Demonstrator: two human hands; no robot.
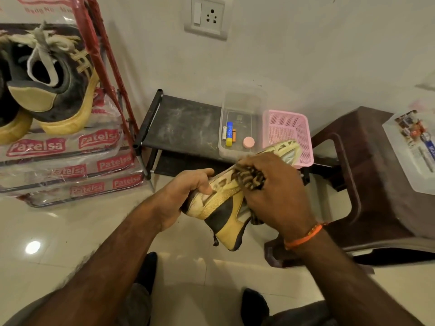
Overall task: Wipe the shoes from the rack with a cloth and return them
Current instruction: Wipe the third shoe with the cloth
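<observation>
Shoe (221,203) held in the air over the tiled floor, sole turned up and toward the wearer, in front of the low black rack (183,123). Left hand (188,196) grips one end: thumb lies over the sole edge, the other fingers curl under and are hidden, so the depth of wrap cannot be told. Right hand (275,194) is closed on a bunched brown patterned cloth (249,177), pressing it to the sole near mid-length; a tail of cloth hangs below the palm. The far end of the shoe projects past the right fingertips, over the rim of the pink basket (303,137). Judgement: wiping step in progress, return to the rack not yet done. Handling: shoe looks light, rubber sole fairly stiff, upper soft and likely to give under pressure, so the firm hold is at the sole edge, as the left hand has it, with thumb opposing fingers to resist the rubbing force. Cloth is limp and needs bunching to keep a working face. A second, similar pair (54,90) sits well left of the left hand on stacked plastic packs.
</observation>
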